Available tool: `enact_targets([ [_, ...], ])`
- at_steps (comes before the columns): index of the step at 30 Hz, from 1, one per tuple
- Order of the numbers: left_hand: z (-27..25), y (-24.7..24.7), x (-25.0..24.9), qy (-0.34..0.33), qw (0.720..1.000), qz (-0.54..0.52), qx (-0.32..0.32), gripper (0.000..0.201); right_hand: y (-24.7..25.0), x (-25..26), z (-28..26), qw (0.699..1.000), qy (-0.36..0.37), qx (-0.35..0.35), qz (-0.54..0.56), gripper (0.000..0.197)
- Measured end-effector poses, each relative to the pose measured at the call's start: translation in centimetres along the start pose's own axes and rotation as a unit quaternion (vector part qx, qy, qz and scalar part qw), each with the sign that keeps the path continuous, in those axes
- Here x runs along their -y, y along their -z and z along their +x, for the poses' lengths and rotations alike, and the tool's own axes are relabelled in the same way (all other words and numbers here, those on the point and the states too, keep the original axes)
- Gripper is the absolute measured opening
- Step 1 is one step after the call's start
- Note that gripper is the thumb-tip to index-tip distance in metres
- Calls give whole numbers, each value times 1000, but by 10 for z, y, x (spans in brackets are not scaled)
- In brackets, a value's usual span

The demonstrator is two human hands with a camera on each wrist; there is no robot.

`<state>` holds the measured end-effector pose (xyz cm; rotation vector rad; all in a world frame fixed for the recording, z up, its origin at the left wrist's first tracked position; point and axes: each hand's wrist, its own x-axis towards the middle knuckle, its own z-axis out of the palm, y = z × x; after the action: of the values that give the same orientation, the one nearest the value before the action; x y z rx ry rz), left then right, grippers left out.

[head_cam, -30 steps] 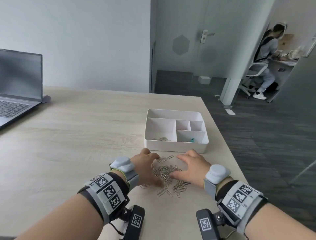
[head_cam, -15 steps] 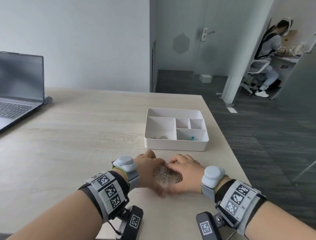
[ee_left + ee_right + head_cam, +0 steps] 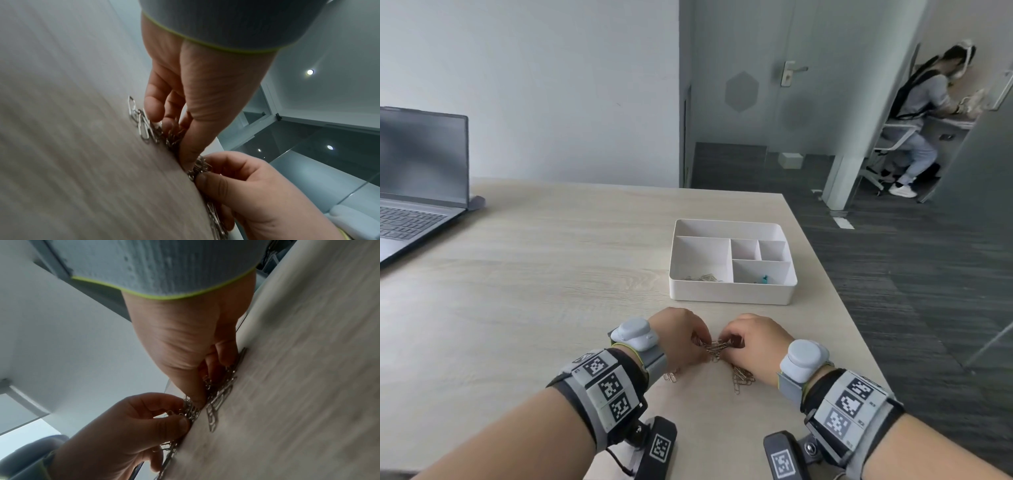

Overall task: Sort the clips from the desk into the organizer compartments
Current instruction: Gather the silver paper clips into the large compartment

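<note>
Head view, paper clips [image 3: 717, 347] pinched between both hands

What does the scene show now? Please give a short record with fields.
left hand: pinches paper clips
right hand: pinches paper clips
paper clips: bunched between both hands on the desk
loose clips: on the desk under the right wrist
organizer: behind the hands, a few clips in its large near-left compartment
laptop: open, far left
</note>
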<state>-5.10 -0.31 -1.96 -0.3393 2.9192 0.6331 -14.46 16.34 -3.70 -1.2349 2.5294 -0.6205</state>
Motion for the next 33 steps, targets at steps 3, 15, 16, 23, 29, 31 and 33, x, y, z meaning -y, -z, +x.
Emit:
enact_targets([
  [3, 0, 1, 2, 13, 999, -37, -19, 22, 1, -2, 0, 999, -24, -14, 38, 11],
  [15, 14, 24, 10, 52, 961, -261, -80, 7, 6, -20, 5, 936, -107, -25, 335, 10],
  [16, 17, 28, 11, 51, 958, -267, -87, 7, 5, -20, 6, 932, -110, -25, 344, 10],
  [23, 46, 58, 8, 42, 952, -259, -156, 8, 2, -24, 11, 922, -122, -22, 366, 10],
  [29, 85, 75, 3, 35, 966, -157, -202, 6, 0, -25, 11, 921, -113, -20, 372, 10],
  [31, 96, 75, 2, 40, 979, -92, -178, 7, 0, -24, 10, 920, -111, -21, 374, 9],
  [33, 105, 72, 2, 42, 987, -32, -153, 7, 0, -25, 9, 920, -107, -23, 377, 10],
])
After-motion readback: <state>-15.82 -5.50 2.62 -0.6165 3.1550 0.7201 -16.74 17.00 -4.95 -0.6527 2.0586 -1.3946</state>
